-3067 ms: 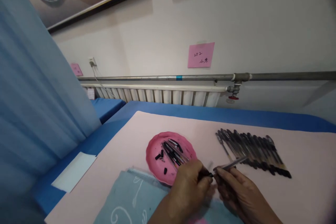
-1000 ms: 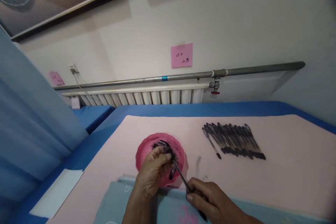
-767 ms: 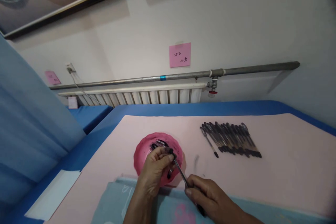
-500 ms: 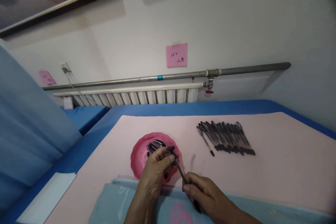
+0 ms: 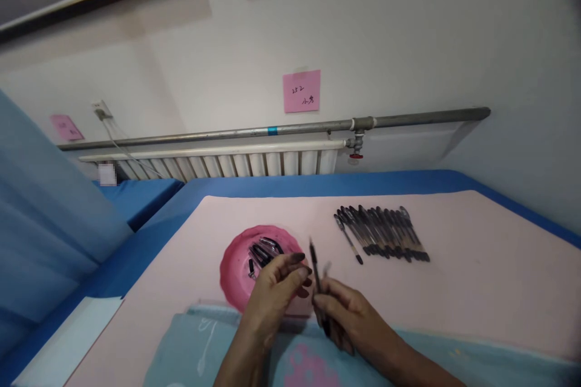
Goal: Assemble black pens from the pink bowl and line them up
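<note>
My right hand (image 5: 342, 317) grips a dark pen (image 5: 315, 266), its narrow tip pointing up and its lower end down among the fingers. Just left of that pen, my left hand (image 5: 281, 287) hovers over the right side of a pink scalloped bowl (image 5: 229, 290). Its fingers are curled but apart, and I see nothing between them. In the bowl are several dark pen parts (image 5: 262, 254), partly hidden by that hand. To the right, a row of black capped pens (image 5: 385, 233) lies side by side, with one pen (image 5: 349, 240) slightly apart at its left end.
A pink sheet (image 5: 476, 278) covers the blue table (image 5: 318, 184). Along the near edge lies a light-blue cloth (image 5: 181, 344). White paper (image 5: 68, 338) rests at the left, beside a blue curtain (image 5: 54, 224). Behind the table are a radiator (image 5: 254, 163) and a pipe (image 5: 204, 136).
My left fingers have come off the pen's upper end. The pen has turned more upright in my right hand, and its thin tip now shows. The whole view has shifted slightly.
</note>
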A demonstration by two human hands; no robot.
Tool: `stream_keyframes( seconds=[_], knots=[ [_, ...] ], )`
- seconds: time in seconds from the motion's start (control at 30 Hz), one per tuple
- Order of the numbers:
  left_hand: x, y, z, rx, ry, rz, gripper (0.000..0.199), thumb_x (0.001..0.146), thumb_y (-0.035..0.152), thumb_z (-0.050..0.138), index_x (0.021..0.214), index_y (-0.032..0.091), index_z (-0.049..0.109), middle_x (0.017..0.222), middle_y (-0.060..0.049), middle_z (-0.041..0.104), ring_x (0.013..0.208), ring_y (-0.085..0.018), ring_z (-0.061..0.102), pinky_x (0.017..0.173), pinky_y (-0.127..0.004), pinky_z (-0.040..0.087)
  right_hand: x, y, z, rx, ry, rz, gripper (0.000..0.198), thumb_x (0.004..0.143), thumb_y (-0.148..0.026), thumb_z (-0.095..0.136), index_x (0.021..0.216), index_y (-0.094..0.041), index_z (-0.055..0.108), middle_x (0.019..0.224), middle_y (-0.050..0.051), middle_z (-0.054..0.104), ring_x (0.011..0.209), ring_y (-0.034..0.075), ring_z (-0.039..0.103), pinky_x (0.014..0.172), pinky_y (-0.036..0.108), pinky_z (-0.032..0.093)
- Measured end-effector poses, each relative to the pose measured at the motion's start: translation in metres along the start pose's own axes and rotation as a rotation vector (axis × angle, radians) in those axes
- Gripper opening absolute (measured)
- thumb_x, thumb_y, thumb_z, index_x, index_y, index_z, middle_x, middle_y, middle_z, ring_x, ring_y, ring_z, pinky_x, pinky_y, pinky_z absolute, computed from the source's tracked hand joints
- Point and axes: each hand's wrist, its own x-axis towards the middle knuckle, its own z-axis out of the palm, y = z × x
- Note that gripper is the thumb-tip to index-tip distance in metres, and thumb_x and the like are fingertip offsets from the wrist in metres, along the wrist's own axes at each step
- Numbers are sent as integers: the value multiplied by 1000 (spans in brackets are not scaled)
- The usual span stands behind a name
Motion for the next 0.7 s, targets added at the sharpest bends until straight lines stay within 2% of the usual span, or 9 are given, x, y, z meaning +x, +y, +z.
stream_keyframes(
  seconds=[0.1, 0.2, 0.3, 0.5, 0.6, 0.7],
  knots=[
    [-4, -2, 1, 160, 5, 18, 26, 66, 36, 64, 80, 14, 60, 61, 0, 58, 52, -9, 50, 47, -19, 35, 5, -3, -5, 124, 122, 7, 28, 79, -46, 49, 72, -20, 44, 48, -7, 50, 31, 5, 39, 32, 16, 24],
    [-8, -8, 2, 395, -99, 26, 22, 68, 36, 62, 66, 15, 55, 51, 3, 50, 45, -8, 44, 43, -19, 31, 9, -3, -9, 264, 198, -18, 30, 76, -49, 53, 73, -19, 45, 51, -6, 51, 32, 5, 40, 31, 17, 25],
    [-11, -11, 5, 515, -187, 51, 20, 71, 34, 56, 64, 16, 57, 53, 2, 52, 46, -8, 46, 42, -18, 31, 10, -3, -10, 324, 247, -33, 31, 72, -47, 59, 70, -18, 47, 50, -8, 47, 35, 5, 40, 34, 17, 27],
    [-12, -12, 12, 384, -340, -53, 30, 77, 40, 45, 70, 14, 58, 60, -1, 57, 38, -7, 47, 37, -18, 34, 8, -7, -10, 351, 251, 57, 31, 67, -47, 64, 68, -19, 50, 44, -9, 40, 38, 6, 40, 39, 18, 29],
    [-10, -15, 11, 327, -379, -126, 33, 77, 43, 43, 70, 13, 57, 52, 0, 55, 33, -6, 45, 32, -17, 29, 9, -8, -13, 372, 283, 75, 34, 61, -47, 68, 73, -18, 56, 46, -9, 38, 39, 5, 35, 40, 19, 28],
    [-10, -15, 11, 275, -387, -164, 33, 76, 43, 45, 68, 13, 55, 46, 1, 51, 31, -7, 44, 32, -17, 29, 9, -7, -14, 374, 273, 86, 34, 59, -46, 69, 77, -18, 59, 49, -8, 41, 41, 6, 35, 41, 19, 29]
  ],
)
